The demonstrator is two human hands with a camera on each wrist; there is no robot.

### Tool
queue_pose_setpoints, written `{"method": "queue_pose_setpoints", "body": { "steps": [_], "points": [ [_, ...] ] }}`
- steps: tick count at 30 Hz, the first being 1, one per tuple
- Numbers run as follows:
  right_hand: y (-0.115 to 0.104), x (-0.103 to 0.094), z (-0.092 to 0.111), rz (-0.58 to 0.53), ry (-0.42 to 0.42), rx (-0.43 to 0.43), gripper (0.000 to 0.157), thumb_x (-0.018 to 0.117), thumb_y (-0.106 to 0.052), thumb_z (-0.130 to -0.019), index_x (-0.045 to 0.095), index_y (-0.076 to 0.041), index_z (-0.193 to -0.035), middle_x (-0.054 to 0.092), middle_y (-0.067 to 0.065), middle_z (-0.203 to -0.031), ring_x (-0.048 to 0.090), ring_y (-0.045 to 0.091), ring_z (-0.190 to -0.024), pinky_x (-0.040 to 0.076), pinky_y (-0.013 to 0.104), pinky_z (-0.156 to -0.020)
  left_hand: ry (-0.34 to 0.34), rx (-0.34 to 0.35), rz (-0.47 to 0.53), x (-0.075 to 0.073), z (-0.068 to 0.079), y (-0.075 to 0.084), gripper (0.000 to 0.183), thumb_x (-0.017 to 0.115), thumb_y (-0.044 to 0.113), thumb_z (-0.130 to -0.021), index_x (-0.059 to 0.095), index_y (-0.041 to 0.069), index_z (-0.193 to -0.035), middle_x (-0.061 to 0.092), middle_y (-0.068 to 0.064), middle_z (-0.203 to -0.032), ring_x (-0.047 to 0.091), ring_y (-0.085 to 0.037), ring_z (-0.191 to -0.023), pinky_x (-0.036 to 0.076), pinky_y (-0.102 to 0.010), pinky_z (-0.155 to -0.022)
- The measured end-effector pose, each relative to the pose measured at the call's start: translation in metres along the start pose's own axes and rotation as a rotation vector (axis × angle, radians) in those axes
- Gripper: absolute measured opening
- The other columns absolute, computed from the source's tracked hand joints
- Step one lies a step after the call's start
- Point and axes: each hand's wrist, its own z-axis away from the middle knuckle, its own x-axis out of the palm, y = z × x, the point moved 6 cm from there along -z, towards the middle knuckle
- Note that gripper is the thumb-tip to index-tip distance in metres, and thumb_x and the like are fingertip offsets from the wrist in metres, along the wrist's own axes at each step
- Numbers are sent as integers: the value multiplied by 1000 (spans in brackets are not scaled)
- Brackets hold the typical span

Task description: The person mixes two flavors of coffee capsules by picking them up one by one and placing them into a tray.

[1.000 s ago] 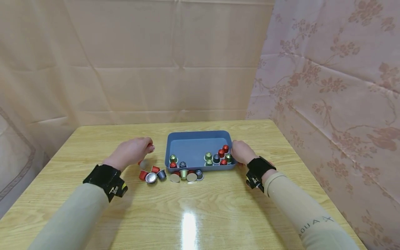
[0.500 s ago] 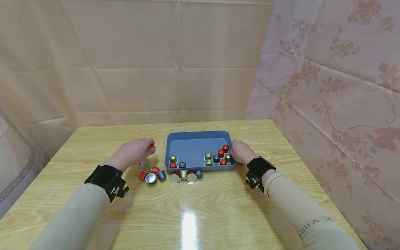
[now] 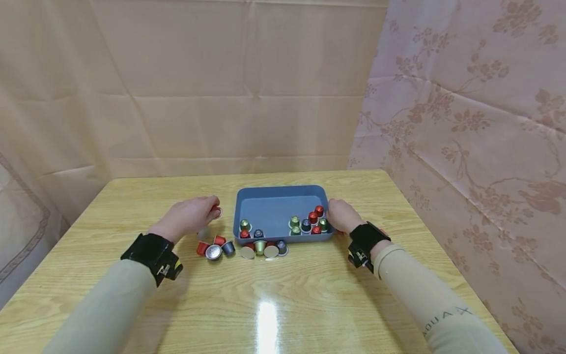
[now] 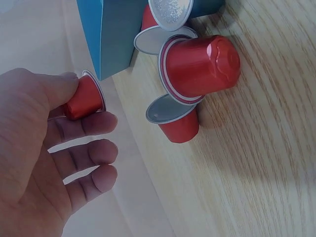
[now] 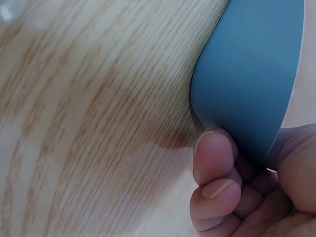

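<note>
Between thumb and index finger, my left hand [image 3: 187, 216] pinches a red coffee capsule [image 4: 85, 101], its silver rim turned away from the palm; the other fingers are loosely bent. This hand is raised left of the blue tray [image 3: 269, 204], above a small pile with a red capsule [image 4: 202, 64] and a silver-lidded capsule [image 3: 214, 252]. My right hand [image 3: 344, 215] grips the tray's right end, thumb at the rim and curled fingers against the outer wall [image 5: 247, 74]. Inside the tray, several red, green and dark capsules stand at right, including a red capsule [image 3: 319, 211].
In the tray's front left corner stand a green capsule [image 3: 245, 224], a red capsule [image 3: 245, 234] and a dark capsule [image 3: 258, 233]. Several more lie along its front wall, among them a green capsule [image 3: 260, 247]. The wooden table [image 3: 221, 305] backs onto a hanging cloth [image 3: 221, 98].
My left hand has shifted slightly right towards the tray, and the capsule's rim shows a little more at its fingertips. The right hand and tray have stayed in place.
</note>
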Motion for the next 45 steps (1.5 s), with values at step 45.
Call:
{"method": "queue_pose_setpoints", "body": {
  "steps": [45],
  "points": [
    [0,0,-1,12,11,-1,22,45,-5,-104,55,13,-113,59,16,-77,59,18,-39,45,27,-38,67,246,-75,10,-24,75,22,70,21,-98,65,10,-117,63,-2,-98,61,-17,-83,56,-32,-76]
  ]
}}
